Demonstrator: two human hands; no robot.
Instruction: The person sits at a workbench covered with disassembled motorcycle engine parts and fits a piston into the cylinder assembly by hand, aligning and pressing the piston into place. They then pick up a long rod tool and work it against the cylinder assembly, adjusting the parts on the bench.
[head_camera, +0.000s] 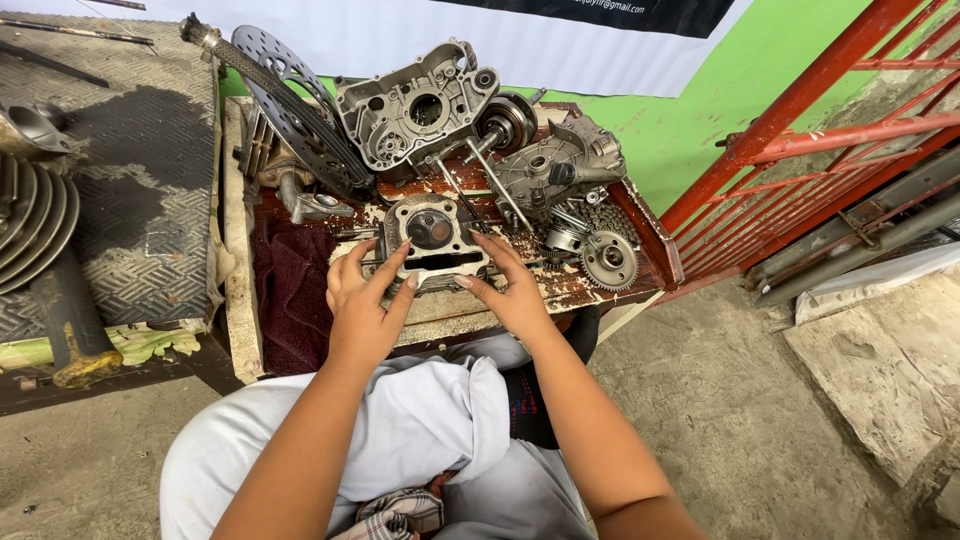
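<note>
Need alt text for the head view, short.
Both bare hands, left hand and right hand, grip a grey finned metal engine cylinder block on a worn wooden tray. Behind it lie a silver crankcase half, a toothed steel sprocket and a maroon cloth.

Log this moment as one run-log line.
left hand: grips cylinder block left side | right hand: holds its right side | block: on wooden tray | nearby: sprocket gear, maroon rag

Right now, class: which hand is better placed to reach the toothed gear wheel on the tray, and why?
The right hand, probably. It grips the right side of the engine block, and the gear wheel lies just right of it. The left hand would have to cross over the block.
</note>
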